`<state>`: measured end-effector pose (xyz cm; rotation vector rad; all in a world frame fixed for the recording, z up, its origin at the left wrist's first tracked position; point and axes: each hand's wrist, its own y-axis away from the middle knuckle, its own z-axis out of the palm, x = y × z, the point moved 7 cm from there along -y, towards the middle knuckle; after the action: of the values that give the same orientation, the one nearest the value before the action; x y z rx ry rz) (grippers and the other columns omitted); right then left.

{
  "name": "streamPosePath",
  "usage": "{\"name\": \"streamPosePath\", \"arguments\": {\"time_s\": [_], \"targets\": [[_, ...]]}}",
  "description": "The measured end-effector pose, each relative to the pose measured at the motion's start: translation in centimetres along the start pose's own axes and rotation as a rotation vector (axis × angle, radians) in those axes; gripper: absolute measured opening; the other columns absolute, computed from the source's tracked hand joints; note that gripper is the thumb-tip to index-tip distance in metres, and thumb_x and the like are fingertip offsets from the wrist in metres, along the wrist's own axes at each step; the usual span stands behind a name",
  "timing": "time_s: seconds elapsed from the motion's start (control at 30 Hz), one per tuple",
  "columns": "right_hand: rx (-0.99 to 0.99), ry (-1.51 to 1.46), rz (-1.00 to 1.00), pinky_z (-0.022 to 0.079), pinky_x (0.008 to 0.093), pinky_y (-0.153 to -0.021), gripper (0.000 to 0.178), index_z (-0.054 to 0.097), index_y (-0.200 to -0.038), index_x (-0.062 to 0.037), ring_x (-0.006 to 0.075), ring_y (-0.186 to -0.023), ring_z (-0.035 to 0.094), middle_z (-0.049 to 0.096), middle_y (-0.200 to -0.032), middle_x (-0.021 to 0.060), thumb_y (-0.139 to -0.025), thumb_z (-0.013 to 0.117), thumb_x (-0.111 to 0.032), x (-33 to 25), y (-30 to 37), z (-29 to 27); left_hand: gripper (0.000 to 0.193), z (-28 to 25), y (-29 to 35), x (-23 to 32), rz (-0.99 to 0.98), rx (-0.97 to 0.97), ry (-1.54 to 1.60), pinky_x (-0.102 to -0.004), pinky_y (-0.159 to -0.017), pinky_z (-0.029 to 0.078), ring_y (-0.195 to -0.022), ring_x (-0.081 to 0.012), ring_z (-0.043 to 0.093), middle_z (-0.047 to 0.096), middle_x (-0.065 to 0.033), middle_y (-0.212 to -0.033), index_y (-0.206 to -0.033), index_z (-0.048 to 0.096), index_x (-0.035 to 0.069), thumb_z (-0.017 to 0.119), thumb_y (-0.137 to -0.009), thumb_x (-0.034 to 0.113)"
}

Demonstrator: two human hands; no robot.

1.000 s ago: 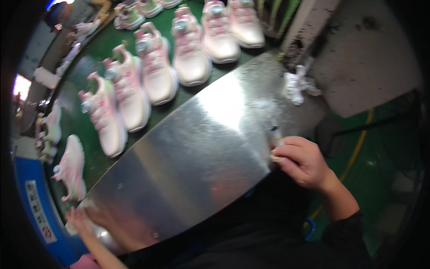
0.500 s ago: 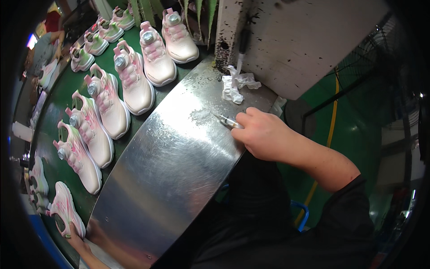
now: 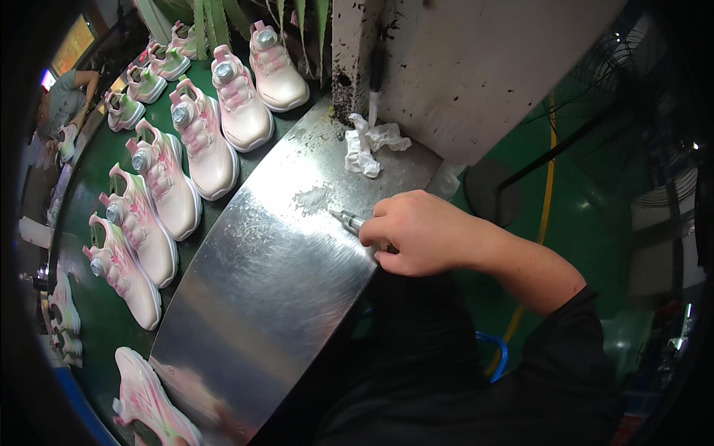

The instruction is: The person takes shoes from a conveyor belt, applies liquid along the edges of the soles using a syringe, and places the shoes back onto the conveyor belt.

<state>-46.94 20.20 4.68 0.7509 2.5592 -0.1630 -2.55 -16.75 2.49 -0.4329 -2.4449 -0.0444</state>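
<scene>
My right hand [image 3: 416,234] is closed around a slim pen-like tool [image 3: 347,220] with a grey tapered tip. It is just above the metal plate [image 3: 260,290], near its right edge, and the tip points left. My fingers hide the tool's rear part. At the lower left, a pink and white sneaker [image 3: 149,394] is tilted beside the plate's near left corner, its heel end cut off by the picture's rim. My left hand is not visible there.
Several pink and white sneakers [image 3: 201,141] with dial closures line the green surface left of the plate. Crumpled white tissue [image 3: 362,152] and a dark-handled stick [image 3: 377,70] are by the stained white panel [image 3: 491,74]. Plant leaves [image 3: 216,22] hang behind. A dark fan stand [image 3: 491,193] is at right.
The lower-left sneaker has moved down and right toward the plate, and my left hand, which was gripping it, has left the view. My right hand has moved slightly left with the tool.
</scene>
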Motion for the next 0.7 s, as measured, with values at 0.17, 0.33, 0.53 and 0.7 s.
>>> {"name": "streamPosePath", "arguments": {"time_s": [0.17, 0.33, 0.53, 0.7], "targets": [[-0.014, -0.216, 0.02, 0.051, 0.0364, -0.069, 0.021, 0.066, -0.091, -0.0056, 0.0284, -0.076, 0.064, 0.065, -0.081, 0.0116, -0.077, 0.06, -0.02, 0.9, 0.8, 0.5, 0.069, 0.1, -1.6, -4.2, 0.051, -0.062, 0.512, -0.0373, -0.091, 0.043, -0.109, -0.0273, 0.051, 0.041, -0.0174, -0.139, -0.144, 0.03, 0.004, 0.057, -0.09, 0.039], [-0.069, -0.47, 0.029, 0.049, 0.0335, -0.066, 0.023, 0.067, -0.095, -0.0041, 0.0232, -0.073, 0.063, 0.066, -0.08, 0.012, -0.083, 0.061, -0.022, 1.5, 1.3, 0.9, 0.036, 5.7, -11.6, 1.4, 0.282, -0.172, 0.378, -0.0339, -0.076, 0.048, -0.09, -0.0208, 0.057, 0.059, -0.0118, -0.112, -0.119, 0.054, 0.003, 0.051, -0.094, 0.029], [-0.041, -0.832, 0.11, 0.05, 0.0239, -0.07, 0.035, 0.063, -0.108, -0.0006, 0.0095, -0.079, 0.061, 0.064, -0.097, 0.0058, -0.076, 0.074, -0.01, 2.9, 4.8, 2.6, 0.026, 10.7, -15.8, -1.5, -0.184, -0.424, 0.58, -0.0334, -0.075, 0.051, -0.085, -0.0169, 0.061, 0.063, -0.008, -0.092, -0.103, 0.06, 0.002, 0.054, -0.092, 0.025], [-0.108, -1.046, 0.152, 0.05, 0.0243, -0.073, 0.058, 0.056, -0.115, -0.0014, 0.0107, -0.084, 0.061, 0.064, -0.1, 0.0054, -0.066, 0.085, -0.011, 0.2, 4.1, 2.4, 0.041, 8.5, -10.2, 9.7, -0.006, -0.392, 0.871, -0.034, -0.077, 0.052, -0.088, -0.0187, 0.059, 0.056, -0.0088, -0.099, -0.113, 0.047, 0.002, 0.064, -0.083, 0.025]]}}
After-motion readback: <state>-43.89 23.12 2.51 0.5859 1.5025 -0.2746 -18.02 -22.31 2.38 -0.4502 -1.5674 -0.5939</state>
